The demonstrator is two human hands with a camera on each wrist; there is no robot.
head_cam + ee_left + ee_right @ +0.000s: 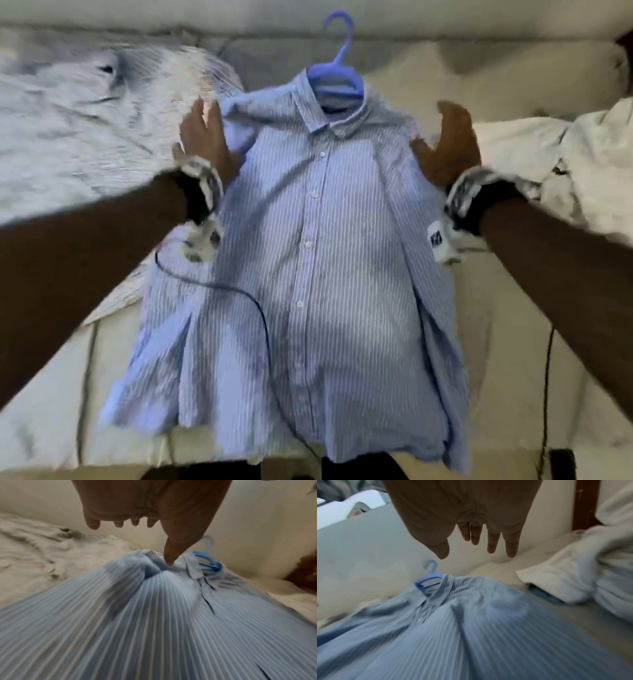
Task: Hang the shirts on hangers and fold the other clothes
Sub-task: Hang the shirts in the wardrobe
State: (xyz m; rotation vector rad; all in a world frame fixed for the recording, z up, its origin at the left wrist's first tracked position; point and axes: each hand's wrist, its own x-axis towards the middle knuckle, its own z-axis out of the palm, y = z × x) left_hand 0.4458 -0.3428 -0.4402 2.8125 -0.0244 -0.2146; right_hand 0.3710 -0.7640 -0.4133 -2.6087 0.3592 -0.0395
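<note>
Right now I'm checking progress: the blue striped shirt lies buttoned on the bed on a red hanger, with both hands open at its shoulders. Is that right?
Not quite: the hanger is blue, not red, as the head view shows. The rest holds: the striped shirt lies buttoned on the bed, with the left hand and right hand open at its shoulders.

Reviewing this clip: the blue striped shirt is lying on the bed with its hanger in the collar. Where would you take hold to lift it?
Probably the blue hanger by its hook, coming from the far end past the collar. The hook sticks out bare beyond the striped shirt, while the hanger's arms are buried under the shoulders. Both hands, left hand and right hand, are open beside the shoulders, holding nothing.
</note>
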